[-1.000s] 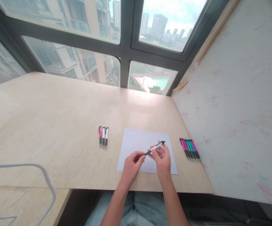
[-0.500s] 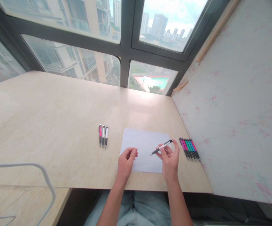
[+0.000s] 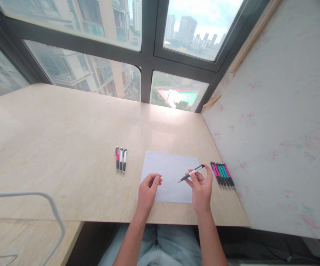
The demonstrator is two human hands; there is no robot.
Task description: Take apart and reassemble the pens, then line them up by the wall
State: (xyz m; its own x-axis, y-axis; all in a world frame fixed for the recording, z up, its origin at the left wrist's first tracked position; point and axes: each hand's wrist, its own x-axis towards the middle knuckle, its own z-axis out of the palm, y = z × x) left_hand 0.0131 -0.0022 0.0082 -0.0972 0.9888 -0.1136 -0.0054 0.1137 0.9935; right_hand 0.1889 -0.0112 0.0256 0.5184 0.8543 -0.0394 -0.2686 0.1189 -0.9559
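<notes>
One black and white pen (image 3: 195, 171) is pinched in the right hand (image 3: 201, 189) over the right side of the paper (image 3: 171, 190), the left hand (image 3: 148, 187) is curled closed on the left, and this looks like the holding step, so moving it would need a steady pinch

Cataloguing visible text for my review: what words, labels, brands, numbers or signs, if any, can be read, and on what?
None can be read.
White rectangular paper sheet: faint rows of writing, too small and blurred.
Slim white pen with black grip, in the right hand: no legible marking.
Pink and white black-gripped pens at left; multicoloured black-gripped pens at right: too small to tell.
</notes>
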